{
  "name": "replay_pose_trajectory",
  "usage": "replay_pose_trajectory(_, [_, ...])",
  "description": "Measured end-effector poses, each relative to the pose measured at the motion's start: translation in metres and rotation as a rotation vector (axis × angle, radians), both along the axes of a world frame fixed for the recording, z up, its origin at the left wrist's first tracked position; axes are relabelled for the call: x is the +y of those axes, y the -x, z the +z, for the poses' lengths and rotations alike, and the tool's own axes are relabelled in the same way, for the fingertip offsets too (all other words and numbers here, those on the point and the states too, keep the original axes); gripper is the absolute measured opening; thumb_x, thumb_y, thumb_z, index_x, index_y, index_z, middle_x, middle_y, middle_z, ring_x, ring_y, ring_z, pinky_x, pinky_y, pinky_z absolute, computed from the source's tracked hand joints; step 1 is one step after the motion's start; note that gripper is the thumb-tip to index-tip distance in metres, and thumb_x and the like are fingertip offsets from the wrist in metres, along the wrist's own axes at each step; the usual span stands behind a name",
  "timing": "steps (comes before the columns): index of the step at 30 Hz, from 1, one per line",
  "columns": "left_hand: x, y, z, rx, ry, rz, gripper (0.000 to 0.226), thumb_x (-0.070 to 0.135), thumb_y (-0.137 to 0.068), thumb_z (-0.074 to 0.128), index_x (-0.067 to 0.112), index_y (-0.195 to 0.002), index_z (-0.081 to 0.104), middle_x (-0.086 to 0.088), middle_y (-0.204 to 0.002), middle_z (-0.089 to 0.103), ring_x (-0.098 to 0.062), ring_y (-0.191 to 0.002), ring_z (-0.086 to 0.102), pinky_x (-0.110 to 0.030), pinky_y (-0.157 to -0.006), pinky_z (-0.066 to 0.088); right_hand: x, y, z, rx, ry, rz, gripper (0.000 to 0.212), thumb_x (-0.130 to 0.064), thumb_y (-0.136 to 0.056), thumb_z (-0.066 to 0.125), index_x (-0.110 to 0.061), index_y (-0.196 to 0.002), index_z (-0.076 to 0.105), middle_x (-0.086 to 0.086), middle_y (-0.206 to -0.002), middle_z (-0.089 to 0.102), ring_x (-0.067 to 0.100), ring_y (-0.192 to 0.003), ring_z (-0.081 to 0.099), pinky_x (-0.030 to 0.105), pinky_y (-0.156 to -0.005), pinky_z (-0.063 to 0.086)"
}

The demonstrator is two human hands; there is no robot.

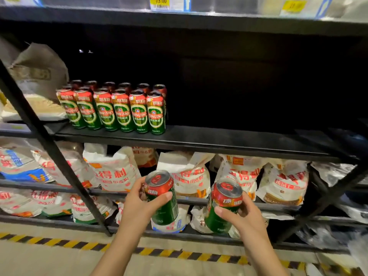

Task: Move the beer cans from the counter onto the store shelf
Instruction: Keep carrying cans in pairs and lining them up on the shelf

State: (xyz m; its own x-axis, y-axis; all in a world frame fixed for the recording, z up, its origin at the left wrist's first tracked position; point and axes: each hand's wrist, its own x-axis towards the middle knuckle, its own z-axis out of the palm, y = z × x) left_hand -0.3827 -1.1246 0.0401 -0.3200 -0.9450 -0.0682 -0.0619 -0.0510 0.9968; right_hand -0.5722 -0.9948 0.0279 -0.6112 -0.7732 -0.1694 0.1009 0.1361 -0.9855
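While you are standing at the rack, you are holding one beer can in each hand, both below the front edge of the black shelf (229, 145) they are meant for. Your left hand (137, 204) is curling round the left can (162, 196), thumb across its front and fingers behind, and your right hand (242, 214) is wrapping the right can (224, 206) the same way; both cans are tilting, tops leaning toward you.

Twelve or so cans are already standing in a tight block (113, 108) (two rows, as far as the dim light shows) toward the left end of that shelf, with the front row close to the front edge. The rest of the shelf to the right is lying bare and dark.

Here is where it may be going wrong, in my judgement. Bringing up two tilted cans at once, you are risking a rim catching the shelf's front edge, or a can landing on its edge and toppling. Setting one down hard against the right side of the block could knock the end cans over. The shelf above (179, 18) is leaving limited headroom, so a high lift may be striking it. Bags (115, 176) on the lower shelves would be catching a dropped can.
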Motion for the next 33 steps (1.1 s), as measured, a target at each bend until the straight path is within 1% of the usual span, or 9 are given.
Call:
replay_pose_trajectory(2, [-0.035, 0.014, 0.001, -0.010, 0.018, -0.028, 0.050, 0.014, -0.070, 0.079, 0.030, -0.110, 0.055, 0.007, -0.107, 0.062, -0.004, -0.098, 0.056, -0.018, -0.071, 0.042, -0.031, 0.009, 0.001, 0.010, 0.004, 0.000, 0.067, -0.014, -0.062, 0.084, -0.031, -0.120, 0.056, -0.007, -0.116, 0.063, 0.014, -0.113, 0.055, 0.038, -0.099, 0.044])
replay_pose_trajectory(6, [-0.097, 0.047, 0.009, -0.037, 0.089, -0.082, 0.052, 0.017, -0.070, 0.080, 0.033, -0.110, 0.052, 0.011, -0.107, 0.059, -0.005, -0.099, 0.056, -0.015, -0.069, 0.042, -0.086, 0.024, 0.006, 0.035, 0.032, -0.044, 0.066, -0.013, -0.063, 0.083, -0.029, -0.120, 0.054, -0.009, -0.112, 0.064, 0.009, -0.106, 0.057, 0.022, -0.079, 0.046])
replay_pose_trajectory(8, [-0.123, 0.064, 0.010, -0.050, 0.115, -0.108, 0.054, 0.017, -0.069, 0.080, 0.031, -0.112, 0.051, 0.011, -0.107, 0.060, -0.004, -0.098, 0.057, -0.013, -0.070, 0.042, -0.110, 0.033, 0.006, 0.045, 0.046, -0.058, 0.067, -0.015, -0.063, 0.083, -0.029, -0.122, 0.054, -0.010, -0.112, 0.064, 0.006, -0.103, 0.058, 0.020, -0.075, 0.045])
replay_pose_trajectory(14, [-0.180, 0.113, 0.008, -0.013, 0.156, -0.115, 0.057, 0.019, -0.067, 0.083, 0.032, -0.114, 0.054, 0.005, -0.114, 0.062, -0.009, -0.103, 0.060, -0.026, -0.086, 0.049, -0.171, 0.068, 0.018, 0.109, 0.080, -0.026, 0.061, -0.022, -0.064, 0.085, -0.031, -0.117, 0.057, -0.010, -0.105, 0.067, 0.005, -0.098, 0.062, 0.019, -0.074, 0.047])
replay_pose_trajectory(20, [-0.219, 0.163, 0.007, 0.007, 0.171, -0.054, 0.059, 0.021, -0.070, 0.081, 0.028, -0.121, 0.052, 0.005, -0.117, 0.059, -0.004, -0.103, 0.058, -0.016, -0.082, 0.047, -0.236, 0.112, 0.020, 0.163, 0.133, 0.032, 0.057, -0.015, -0.071, 0.079, -0.028, -0.121, 0.055, -0.011, -0.108, 0.067, -0.002, -0.096, 0.063, 0.015, -0.076, 0.050])
replay_pose_trajectory(25, [-0.244, 0.202, -0.003, -0.025, 0.210, 0.052, 0.059, 0.030, -0.072, 0.079, 0.030, -0.123, 0.051, 0.006, -0.117, 0.055, -0.005, -0.106, 0.056, -0.018, -0.087, 0.045, -0.289, 0.146, 0.011, 0.196, 0.144, 0.060, 0.054, -0.011, -0.070, 0.080, -0.026, -0.114, 0.055, -0.010, -0.105, 0.065, -0.006, -0.093, 0.062, 0.005, -0.070, 0.047])
replay_pose_trajectory(28, [-0.256, 0.220, -0.005, -0.046, 0.212, 0.125, 0.044, 0.031, -0.072, 0.079, 0.034, -0.107, 0.053, 0.004, -0.110, 0.057, -0.001, -0.098, 0.056, -0.014, -0.077, 0.043, -0.315, 0.161, 0.003, 0.157, 0.145, 0.051, 0.047, -0.008, -0.068, 0.081, -0.023, -0.105, 0.057, -0.007, -0.099, 0.067, 0.002, -0.090, 0.065, 0.011, -0.068, 0.050])
replay_pose_trajectory(30, [-0.263, 0.229, -0.008, -0.077, 0.220, 0.173, 0.040, 0.030, -0.072, 0.079, 0.029, -0.101, 0.052, 0.001, -0.106, 0.055, -0.009, -0.097, 0.056, -0.018, -0.076, 0.040, -0.327, 0.167, -0.001, 0.157, 0.148, 0.059, 0.044, -0.008, -0.068, 0.082, -0.025, -0.102, 0.059, -0.006, -0.097, 0.068, 0.001, -0.086, 0.066, 0.011, -0.068, 0.051])
replay_pose_trajectory(33, [-0.272, 0.236, -0.012, -0.110, 0.226, 0.211, 0.052, 0.028, -0.071, 0.080, 0.016, -0.115, 0.055, -0.001, -0.105, 0.053, -0.014, -0.099, 0.054, -0.024, -0.082, 0.041, -0.341, 0.173, -0.009, 0.183, 0.152, 0.048, 0.055, -0.008, -0.068, 0.082, -0.023, -0.114, 0.056, -0.003, -0.103, 0.068, 0.004, -0.092, 0.065, 0.011, -0.072, 0.051])
